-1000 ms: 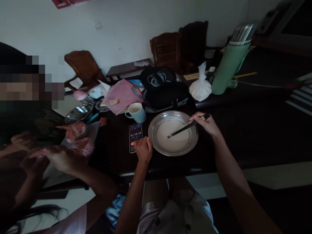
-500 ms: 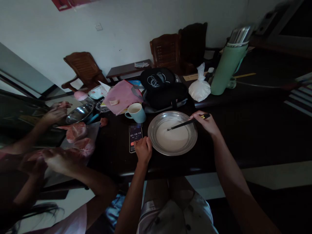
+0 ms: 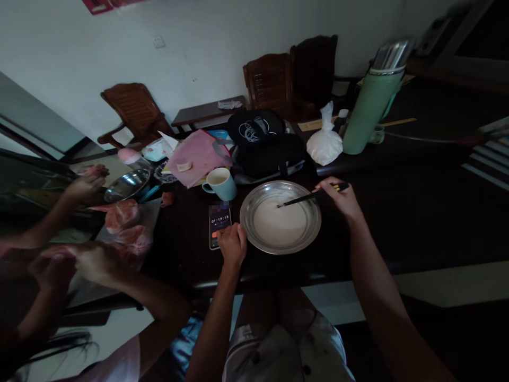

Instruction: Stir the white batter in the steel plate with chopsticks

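Note:
A wide metal basin (image 3: 248,233) on the dark table holds a whitish, milky liquid (image 3: 280,223). My right hand (image 3: 339,197) is closed around black chopsticks (image 3: 298,199) with gold bands, reaching over the basin's right rim. Their tips dip into the liquid near its middle. At the left rim, my left hand (image 3: 233,244) is closed with curled fingers, its thumb side against the basin. How the fingertips grip the rim is hidden. Just beside that hand lies a phone (image 3: 214,241) showing a timer, its lower right corner partly covered. A light blue mug (image 3: 226,187) stands behind the phone.
Behind the basin are an open black case (image 3: 270,154), a knotted bag of white powder (image 3: 324,148) and a tall green thermos (image 3: 368,106). At left, another person's hands (image 3: 93,260) work near bagged pink meat (image 3: 123,216) and a metal bowl (image 3: 129,184).
The chopstick tips have shifted slightly right and back in the liquid, and my right hand has moved a little right. My left hand stays at the rim.

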